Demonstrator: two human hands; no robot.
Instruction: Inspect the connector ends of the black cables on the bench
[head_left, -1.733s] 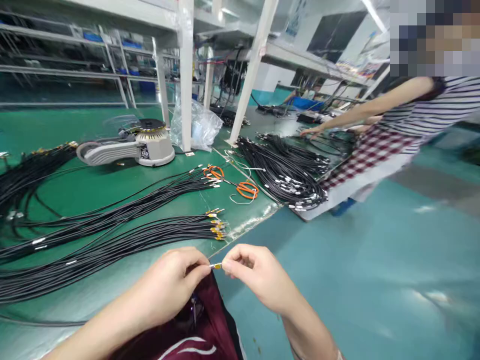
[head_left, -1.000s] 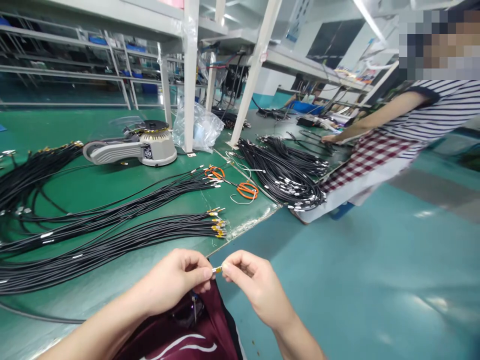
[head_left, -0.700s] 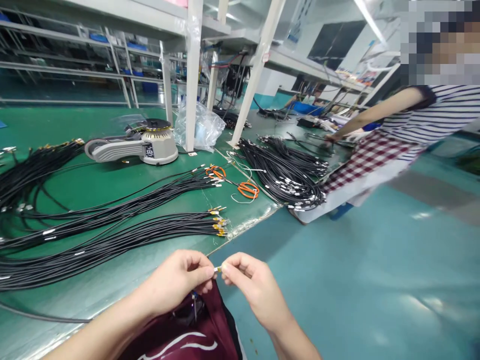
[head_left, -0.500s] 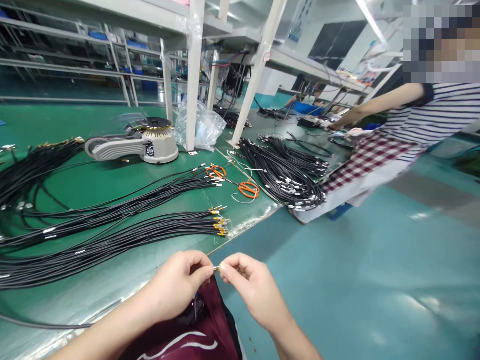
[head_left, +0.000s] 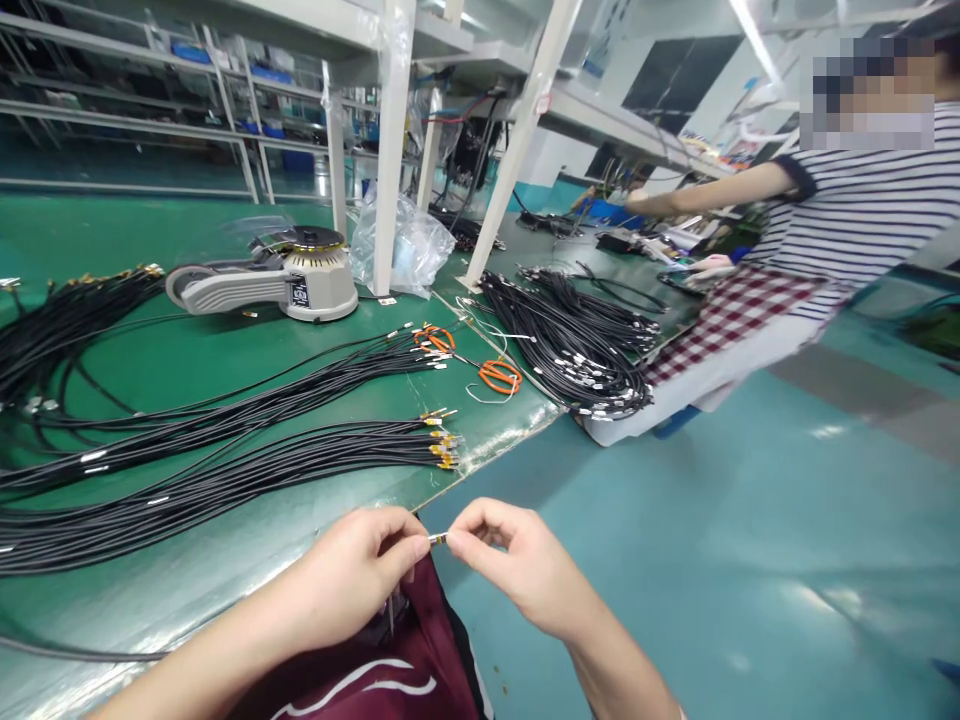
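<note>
Co-worker's arm (head_left: 705, 188) now reaches farther along bench (head_left: 120, 345); left hand (head_left: 341, 570) and right hand (head_left: 517, 565) pinch cable terminal (head_left: 438, 539) between fingertips.

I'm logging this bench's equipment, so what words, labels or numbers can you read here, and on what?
Nothing can be read with certainty.
Black label on the automatic tape dispenser: too small and blurred to read.
Posters on the far wall: too small to read.
White bands on the black cables: too blurred to read.
Small gold terminal held between the hands: too small to read.
</note>
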